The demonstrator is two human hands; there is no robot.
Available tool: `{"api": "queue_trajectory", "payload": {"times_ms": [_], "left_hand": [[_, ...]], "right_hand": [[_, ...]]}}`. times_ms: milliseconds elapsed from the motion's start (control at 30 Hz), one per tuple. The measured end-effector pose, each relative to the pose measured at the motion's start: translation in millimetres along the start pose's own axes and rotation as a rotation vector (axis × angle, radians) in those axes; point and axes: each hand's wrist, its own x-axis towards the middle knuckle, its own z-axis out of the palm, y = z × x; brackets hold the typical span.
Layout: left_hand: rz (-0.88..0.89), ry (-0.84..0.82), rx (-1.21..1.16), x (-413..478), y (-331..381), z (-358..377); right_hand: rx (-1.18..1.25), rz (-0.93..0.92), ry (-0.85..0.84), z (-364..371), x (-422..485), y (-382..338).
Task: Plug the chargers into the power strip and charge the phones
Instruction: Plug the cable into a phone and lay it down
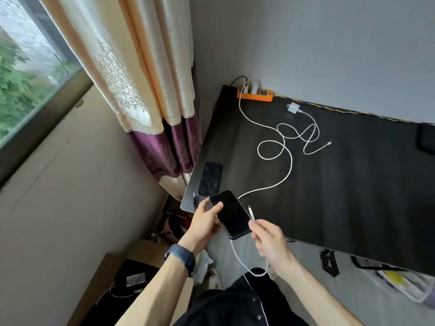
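Note:
My left hand (207,220) grips a black phone (231,215) by its left edge, above the near left corner of the dark desk (341,196). My right hand (268,238) pinches a white cable's connector end (251,212) just right of the phone. That cable (282,180) runs across the desk to a white charger (250,87) plugged into the orange power strip (255,94) by the wall. A second white charger (293,107) lies unplugged on the desk, its cable (306,135) coiled with a loose end. Another black phone (210,178) lies flat near the desk's left edge.
A curtain (150,97) hangs left of the desk beside a window (21,85). A dark object (426,138) sits at the desk's far right. Cardboard boxes (113,274) and clutter lie on the floor below; a clear bin (404,284) sits under the desk at right.

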Motion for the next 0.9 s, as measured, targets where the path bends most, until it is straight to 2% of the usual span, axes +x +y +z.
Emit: {"api": "queue_trajectory", "payload": {"times_ms": [133,333,433,667,900], "left_hand": [[0.038,0.049,0.081,0.2,2.9,11.8],[-0.162,0.088,-0.309,0.4,6.7,19.1],[-0.196,0.104,-0.391,4.4,9.3,18.8],[-0.218,0.008,-0.486,-3.5,18.1,22.2],[-0.222,-0.015,-0.484,-6.8,14.4,15.7]], "right_hand": [[0.011,-0.001,-0.009,-3.2,-6.4,-7.8],[0.011,-0.152,0.007,-8.8,-20.5,-12.3],[-0.026,-0.197,0.002,-8.1,-26.4,-11.3],[-0.150,-0.322,0.087,0.3,-39.4,-16.3],[-0.245,-0.391,0.163,3.6,-43.5,-16.2]]}}
